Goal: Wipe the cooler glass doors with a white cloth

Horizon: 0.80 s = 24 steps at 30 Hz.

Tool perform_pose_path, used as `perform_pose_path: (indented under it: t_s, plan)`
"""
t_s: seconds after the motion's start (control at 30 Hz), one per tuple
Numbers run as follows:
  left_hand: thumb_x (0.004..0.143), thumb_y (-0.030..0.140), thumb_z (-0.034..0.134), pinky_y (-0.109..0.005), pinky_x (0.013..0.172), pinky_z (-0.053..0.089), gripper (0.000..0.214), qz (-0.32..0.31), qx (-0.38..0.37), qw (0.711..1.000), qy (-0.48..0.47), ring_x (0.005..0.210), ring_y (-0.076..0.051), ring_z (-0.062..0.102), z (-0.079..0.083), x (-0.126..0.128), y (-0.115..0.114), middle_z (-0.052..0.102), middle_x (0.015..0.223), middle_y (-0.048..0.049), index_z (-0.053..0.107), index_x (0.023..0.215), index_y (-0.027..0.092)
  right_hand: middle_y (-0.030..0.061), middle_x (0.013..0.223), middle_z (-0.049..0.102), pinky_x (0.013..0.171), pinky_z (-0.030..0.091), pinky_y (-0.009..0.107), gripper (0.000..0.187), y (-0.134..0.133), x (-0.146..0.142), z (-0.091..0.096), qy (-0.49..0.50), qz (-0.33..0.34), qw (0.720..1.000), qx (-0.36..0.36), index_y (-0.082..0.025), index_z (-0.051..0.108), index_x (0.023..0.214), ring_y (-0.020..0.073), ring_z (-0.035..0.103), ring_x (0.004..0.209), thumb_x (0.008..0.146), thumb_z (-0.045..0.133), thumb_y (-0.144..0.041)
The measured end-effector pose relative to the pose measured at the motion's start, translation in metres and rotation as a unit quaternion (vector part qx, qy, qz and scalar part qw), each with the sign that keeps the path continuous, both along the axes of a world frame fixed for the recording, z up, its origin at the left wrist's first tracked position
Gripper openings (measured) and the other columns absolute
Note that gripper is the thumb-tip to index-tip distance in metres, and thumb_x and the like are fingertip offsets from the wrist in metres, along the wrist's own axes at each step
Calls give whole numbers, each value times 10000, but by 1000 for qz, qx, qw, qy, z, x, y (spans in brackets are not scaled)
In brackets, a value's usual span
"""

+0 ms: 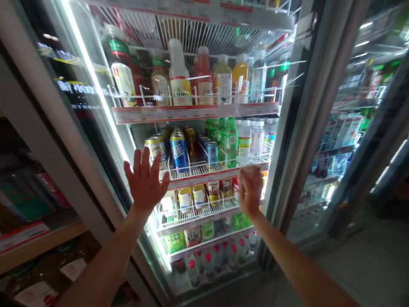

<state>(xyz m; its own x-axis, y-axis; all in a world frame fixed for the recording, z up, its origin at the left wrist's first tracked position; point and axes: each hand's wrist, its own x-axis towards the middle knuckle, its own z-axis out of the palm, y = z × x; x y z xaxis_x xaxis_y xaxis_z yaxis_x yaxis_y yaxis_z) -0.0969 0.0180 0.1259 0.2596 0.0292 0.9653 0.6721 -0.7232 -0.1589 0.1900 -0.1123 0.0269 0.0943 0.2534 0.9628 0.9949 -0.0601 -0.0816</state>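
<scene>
Bare forearms reached forward from the bottom of the view, the left forearm (118, 243) slanting in from one side and the right forearm (287, 256) from the other. Beyond them stood a lit drinks fridge (298, 128) with several shelves. The left hand (145, 181) was raised and wide open, its fingers spread and nothing in it. It overlapped the lower part of a pale can (155, 145) with a gold rim, at the left of the middle shelf; whether it touched anything could not be told. Just beside that can stood a blue can (179, 152), upright at the front of its row. The right hand (251, 187), blurred, had its fingers partly curled; nothing showed in it, though its inner side was too unclear to be sure. It crossed the shelf's front strip (204, 175) near the right end, below some white-capped bottles (245, 143). Green bottles (230, 143) stood between these and the cans. On the shelf above, bottles of juice (240, 79) and other drinks stood upright in a row. Lower down were small containers (200, 197) with yellow-and-white labels, then bagged packs (175, 242), and red-capped bottles (209, 264) at the bottom.
</scene>
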Motion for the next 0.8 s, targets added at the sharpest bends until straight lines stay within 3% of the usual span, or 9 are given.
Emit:
perform_pose_path:
  t_s: [0.07,0.13,0.3,0.37,0.43,0.53,0.6,0.7,0.8]
  plan:
    - [844,375,507,-479,1151,9,656,-4,-6,1000,-5,1406,-255,119,-2,0,0,170,1525,-29,222,1430,299,27,1501,264,1093,228,520,483,7,-37,-10,-63,49,996,-42,-295,468,1318,280,172,1398,848,430,-189]
    - [850,353,502,-490,1146,20,650,-5,-2,1000,-12,1406,-256,125,-6,1,-1,180,1522,-41,218,1432,296,-6,1503,261,1103,216,512,459,10,-51,-16,-98,67,991,-64,-337,507,1272,266,208,1389,840,458,-189]
    - [845,285,497,-478,1139,66,676,15,33,999,-8,1407,-245,128,-18,5,-6,143,1529,-40,180,1442,275,69,1529,170,1011,321,555,509,3,5,1,45,-42,996,59,-312,413,1347,302,264,1364,855,430,-183]
    - [841,276,497,-467,1140,62,683,21,41,999,-8,1408,-243,126,-20,6,-6,135,1530,-40,177,1444,263,110,1523,171,987,345,563,546,5,11,8,89,-61,988,107,-281,351,1390,315,258,1364,858,409,-172]
    - [837,272,502,-468,1138,65,684,23,45,999,-11,1407,-246,131,-20,6,-5,144,1529,-44,184,1442,259,108,1526,161,1011,318,577,573,11,-11,6,76,-34,992,98,-273,327,1404,323,202,1383,851,405,-147]
    - [838,281,510,-488,1133,73,672,10,38,999,-16,1402,-258,150,-20,4,-3,178,1522,-53,204,1437,277,63,1521,204,1071,260,559,573,20,-66,-9,-16,41,999,5,-288,375,1378,303,161,1397,831,436,-128]
    - [843,294,509,-501,1130,69,661,-5,28,999,-16,1400,-267,156,-21,2,-2,193,1518,-57,211,1433,292,32,1498,276,1102,231,526,543,21,-84,-19,-74,68,994,-43,-313,428,1341,268,196,1392,827,456,-140]
    - [843,287,509,-497,1131,74,663,-6,25,1000,-4,1400,-266,157,-23,1,-3,192,1518,-60,208,1434,291,19,1508,251,1094,238,522,514,14,-62,-19,-63,39,997,-35,-341,445,1322,255,219,1387,841,450,-158]
    - [843,279,504,-513,1125,89,668,0,25,1000,-4,1399,-273,156,-28,3,-4,189,1519,-70,200,1438,277,57,1537,141,1033,300,564,544,9,-20,-5,55,-29,997,51,-325,366,1377,298,212,1385,859,419,-169]
